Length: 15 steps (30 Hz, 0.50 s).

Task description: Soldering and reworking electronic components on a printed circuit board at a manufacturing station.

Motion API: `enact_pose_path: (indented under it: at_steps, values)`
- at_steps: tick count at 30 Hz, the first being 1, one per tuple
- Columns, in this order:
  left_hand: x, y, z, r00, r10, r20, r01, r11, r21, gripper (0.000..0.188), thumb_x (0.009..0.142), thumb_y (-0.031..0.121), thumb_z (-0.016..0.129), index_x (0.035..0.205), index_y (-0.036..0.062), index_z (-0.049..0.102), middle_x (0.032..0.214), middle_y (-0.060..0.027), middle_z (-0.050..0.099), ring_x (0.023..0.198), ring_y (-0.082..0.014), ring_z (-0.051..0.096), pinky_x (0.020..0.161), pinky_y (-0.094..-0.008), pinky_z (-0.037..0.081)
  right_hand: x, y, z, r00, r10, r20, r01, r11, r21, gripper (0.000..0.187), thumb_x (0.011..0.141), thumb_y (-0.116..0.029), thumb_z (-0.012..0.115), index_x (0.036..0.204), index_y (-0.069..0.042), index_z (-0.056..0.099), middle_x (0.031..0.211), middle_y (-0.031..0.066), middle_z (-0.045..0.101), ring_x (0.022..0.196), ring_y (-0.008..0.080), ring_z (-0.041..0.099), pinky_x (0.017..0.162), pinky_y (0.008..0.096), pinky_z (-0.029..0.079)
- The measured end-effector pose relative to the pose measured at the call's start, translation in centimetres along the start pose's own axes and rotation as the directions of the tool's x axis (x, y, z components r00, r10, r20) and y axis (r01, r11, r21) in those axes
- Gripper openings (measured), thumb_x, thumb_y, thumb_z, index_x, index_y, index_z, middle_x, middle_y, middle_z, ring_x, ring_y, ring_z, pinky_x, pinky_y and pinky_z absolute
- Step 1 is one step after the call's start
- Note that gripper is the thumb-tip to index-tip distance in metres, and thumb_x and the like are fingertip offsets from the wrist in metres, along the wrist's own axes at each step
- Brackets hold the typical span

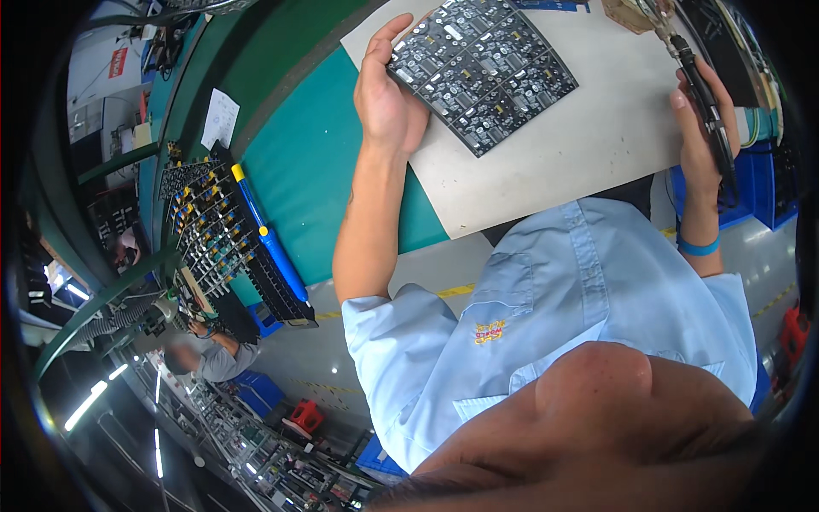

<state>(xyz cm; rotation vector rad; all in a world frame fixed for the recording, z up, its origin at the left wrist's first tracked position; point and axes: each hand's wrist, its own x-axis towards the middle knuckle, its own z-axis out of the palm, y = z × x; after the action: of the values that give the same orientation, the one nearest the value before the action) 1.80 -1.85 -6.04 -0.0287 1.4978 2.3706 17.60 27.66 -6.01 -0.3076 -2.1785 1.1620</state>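
Note:
My left hand (386, 102) is closed on the left edge of a dark circuit board panel (486, 72), which is divided into several populated sections. The panel is tilted over a pale sheet (554, 162); whether it rests on the sheet I cannot tell. Part of my left hand is hidden behind it. At the right, my right hand (708, 141) is wrapped round a long black-handled tool (701, 98) with a metal front end. That front end is close to a brownish block (627, 13) at the top edge. The tool's exact kind does not show clearly.
On the left, a blue desoldering pump (275, 252) with yellow parts lies along a black rack (277, 294). Beside it are rows of small yellow-and-metal parts (209, 226). A paper slip (220, 118) lies beyond. Blue bins (755, 183) stand at the right. Another person (223, 358) works far left.

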Motion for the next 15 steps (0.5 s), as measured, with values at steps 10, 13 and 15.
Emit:
enact_pose_path:
  at_steps: [10, 13, 15]
  values:
    - [0.0, -0.1, -0.7, 0.997, -0.061, 0.042, 0.061, 0.998, -0.005, 0.044, 0.098, 0.025, 0.032, 0.131, 0.0054, 0.053, 0.129, -0.0171, 0.057, 0.117, -0.0283, 0.056, 0.100, -0.0451, 0.044, -0.9, -8.5, 2.4, 0.859, -0.161, 0.486, -0.310, 0.593, 0.743, 0.084, 0.065, -0.006, 0.079, 0.139, 0.007, 0.041, 0.120, 0.0172, 0.059, 0.086, 0.0158, 0.056, 0.074, 0.0229, 0.048]
    - [-0.4, 0.2, -0.2, 0.997, -0.073, 0.037, 0.073, 0.997, -0.003, 0.044, 0.097, 0.025, 0.034, 0.134, 0.0072, 0.050, 0.131, -0.0169, 0.056, 0.114, -0.0289, 0.059, 0.098, -0.0452, 0.048, -0.7, -10.7, 2.8, 0.839, -0.255, 0.480, -0.324, 0.473, 0.819, 0.091, 0.061, -0.007, 0.083, 0.139, 0.008, 0.040, 0.120, 0.0165, 0.059, 0.084, 0.0149, 0.056, 0.072, 0.0207, 0.048]
    - [-0.9, 0.1, 0.7, 0.995, -0.083, 0.050, 0.083, 0.996, -0.011, 0.044, 0.096, 0.024, 0.034, 0.135, 0.0078, 0.049, 0.132, -0.0168, 0.056, 0.113, -0.0291, 0.060, 0.097, -0.0452, 0.050, -0.7, -12.0, 2.4, 0.849, -0.221, 0.480, -0.362, 0.420, 0.832, 0.093, 0.060, -0.008, 0.085, 0.139, 0.008, 0.040, 0.119, 0.0161, 0.060, 0.082, 0.0143, 0.056, 0.071, 0.0195, 0.048]
